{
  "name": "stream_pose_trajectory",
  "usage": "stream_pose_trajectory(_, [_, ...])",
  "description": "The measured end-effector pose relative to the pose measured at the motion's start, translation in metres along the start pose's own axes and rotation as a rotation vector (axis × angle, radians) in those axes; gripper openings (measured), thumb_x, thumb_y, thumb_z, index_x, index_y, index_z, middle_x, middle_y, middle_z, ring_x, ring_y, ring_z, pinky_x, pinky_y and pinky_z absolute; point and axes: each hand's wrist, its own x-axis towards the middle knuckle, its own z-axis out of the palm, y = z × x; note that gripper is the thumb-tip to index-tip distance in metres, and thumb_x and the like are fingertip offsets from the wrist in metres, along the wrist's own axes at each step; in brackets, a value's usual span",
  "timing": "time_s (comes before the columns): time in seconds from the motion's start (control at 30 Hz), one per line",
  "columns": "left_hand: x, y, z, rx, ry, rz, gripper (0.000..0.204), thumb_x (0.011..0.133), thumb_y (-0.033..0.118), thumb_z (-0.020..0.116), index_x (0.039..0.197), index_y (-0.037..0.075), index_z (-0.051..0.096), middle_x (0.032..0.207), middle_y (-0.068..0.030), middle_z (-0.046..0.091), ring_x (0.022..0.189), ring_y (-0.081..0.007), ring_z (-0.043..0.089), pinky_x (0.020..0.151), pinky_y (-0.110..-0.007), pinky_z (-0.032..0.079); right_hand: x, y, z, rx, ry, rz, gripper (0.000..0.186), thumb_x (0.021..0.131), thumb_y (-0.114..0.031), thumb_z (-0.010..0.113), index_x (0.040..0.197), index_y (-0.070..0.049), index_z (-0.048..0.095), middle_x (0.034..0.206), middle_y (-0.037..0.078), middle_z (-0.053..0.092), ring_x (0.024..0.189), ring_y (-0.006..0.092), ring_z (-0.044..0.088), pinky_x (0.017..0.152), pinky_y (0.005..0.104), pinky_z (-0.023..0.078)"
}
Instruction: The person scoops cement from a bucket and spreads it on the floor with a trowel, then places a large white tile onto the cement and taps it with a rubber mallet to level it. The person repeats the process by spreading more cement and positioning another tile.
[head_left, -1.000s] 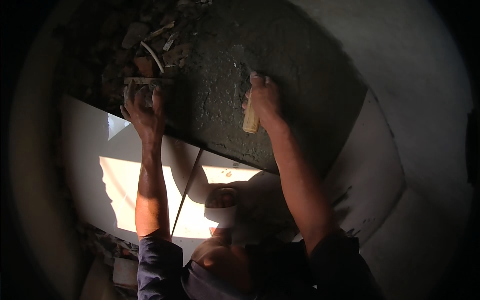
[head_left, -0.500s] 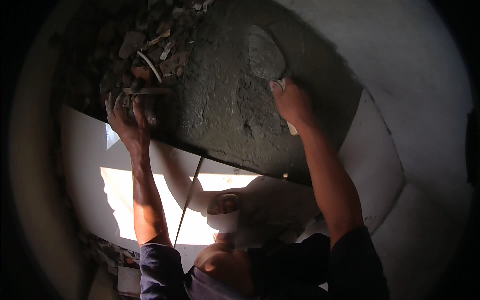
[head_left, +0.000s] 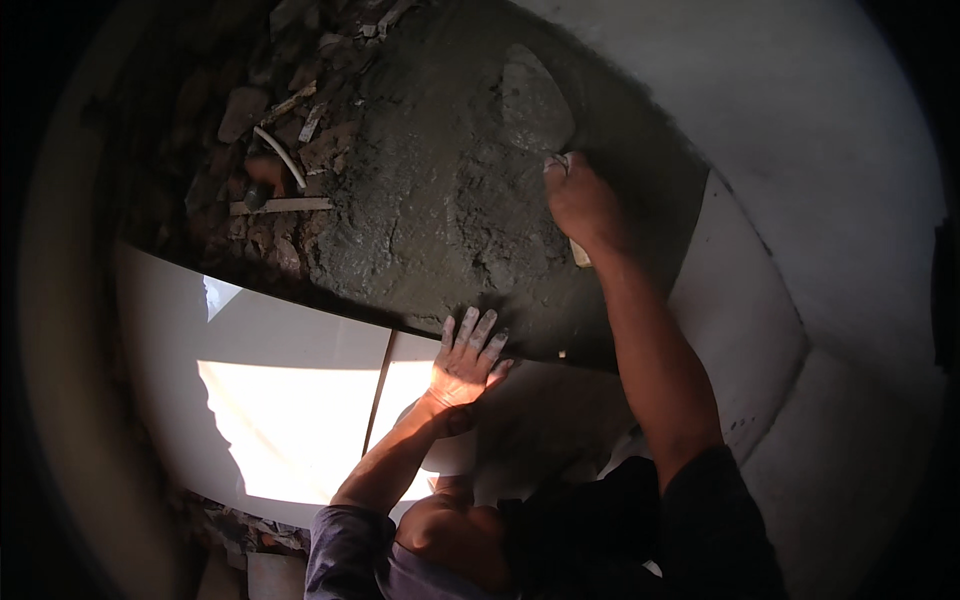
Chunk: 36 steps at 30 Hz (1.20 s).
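My right hand is closed round the pale handle of a trowel. The blade, coated in grey, lies flat against a bed of wet mortar, pointing away from me. My left hand is open, its dusty fingers spread over the near edge of the mortar where it meets the white tiles. Whether its fingertips press on the mortar or hover just above cannot be made out. Nothing is held in it.
Broken bricks and rubble lie left of the mortar, with a curved pale strip and a flat stick among them. A pale wall rises on the right. Sunlight falls across the near tiles, and my bent knee is beneath my arms.
My left hand has left the rubble by the flat stick and moved right and nearer to me, to the mortar's near edge. My right hand and the trowel have barely moved.
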Motion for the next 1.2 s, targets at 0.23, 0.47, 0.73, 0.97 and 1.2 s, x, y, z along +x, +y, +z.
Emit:
stream_pose_trajectory(0.23, [-0.003,0.003,0.001,0.046,-0.148,-0.060,0.050,0.092,0.044,0.055,0.122,0.004,0.061,0.146,-0.0197,0.041,0.140,-0.0377,0.031,0.115,-0.060,0.016,0.009,0.025,-0.028,-0.102,0.041,-0.004,0.047,0.097,-0.040,0.046,0.122,-0.002,0.057,0.111,0.022,0.065,0.105,0.0408,0.062,0.092,0.0488,0.047])
stream_pose_trajectory(0.47, [0.001,0.005,-0.003,0.027,-0.188,-0.086,0.055,0.093,0.047,0.051,0.124,0.003,0.060,0.148,-0.0195,0.039,0.143,-0.0363,0.027,0.116,-0.059,0.013,0.010,0.029,-0.091,-0.537,-0.114,-0.209,0.042,0.095,-0.040,0.052,0.114,-0.005,0.064,0.105,0.019,0.068,0.100,0.0371,0.065,0.087,0.0469,0.050])
stream_pose_trajectory(0.73, [0.003,0.008,-0.008,0.041,-0.247,-0.115,0.059,0.094,0.050,0.048,0.126,0.002,0.059,0.149,-0.0189,0.038,0.144,-0.0348,0.025,0.116,-0.058,0.013,0.003,-0.029,-0.107,-0.340,-0.101,-0.385,0.041,0.095,-0.040,0.052,0.107,-0.003,0.064,0.100,0.019,0.068,0.095,0.0360,0.066,0.083,0.0481,0.051])
stream_pose_trajectory(0.97, [0.002,0.004,0.000,0.012,-0.112,-0.081,0.053,0.089,0.045,0.059,0.119,0.001,0.063,0.144,-0.0212,0.044,0.139,-0.0370,0.034,0.113,-0.061,0.018,0.007,-0.019,-0.014,-0.222,-0.020,-0.164,0.042,0.097,-0.040,0.048,0.116,-0.004,0.059,0.103,0.021,0.068,0.101,0.0386,0.064,0.088,0.0496,0.049])
stream_pose_trajectory(1.2, [0.002,0.005,-0.002,0.038,-0.190,-0.085,0.055,0.091,0.046,0.056,0.122,0.001,0.061,0.145,-0.0201,0.044,0.140,-0.0362,0.034,0.114,-0.060,0.017,0.019,0.067,-0.036,-0.024,0.071,0.054,0.048,0.096,-0.043,0.047,0.122,-0.003,0.057,0.109,0.023,0.066,0.104,0.0424,0.061,0.090,0.0494,0.047])
